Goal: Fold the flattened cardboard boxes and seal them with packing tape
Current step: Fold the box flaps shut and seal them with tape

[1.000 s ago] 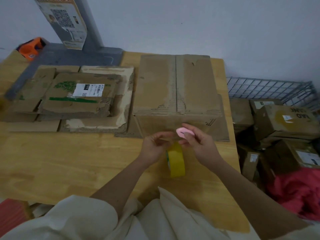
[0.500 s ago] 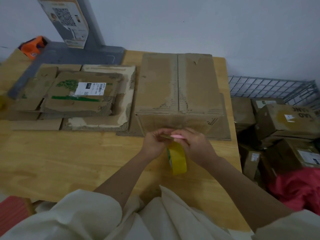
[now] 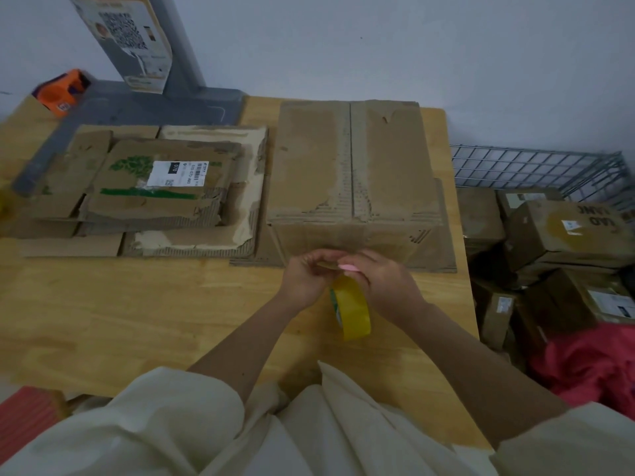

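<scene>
The grip of both hands meets at the near face of the folded cardboard box (image 3: 350, 173). The left hand (image 3: 304, 278) has its fingers curled in, pinching what looks like the free end of the tape against the lower front of the box. The right hand (image 3: 381, 283) curls its fingers round the top of the yellow tape roll (image 3: 351, 310), and a small pink object (image 3: 347, 267) shows at its fingertips; I cannot tell what it is. The roll hangs on edge below the two hands, above the wooden surface (image 3: 137, 321), just in front of the box.

The box stands closed on the far right part of the surface, its two top flaps meeting along a centre seam. To its left lies a stack of flattened cardboard boxes (image 3: 144, 194), the top one bearing a white label and green print. Behind the stack stands a grey stand (image 3: 165, 104) with a printed sheet on its post, and an orange tape dispenser (image 3: 62, 91) sits at the far left corner. To the right of the surface a wire basket (image 3: 536, 166) holds sealed boxes (image 3: 563, 231), with red cloth (image 3: 591, 365) nearer.
</scene>
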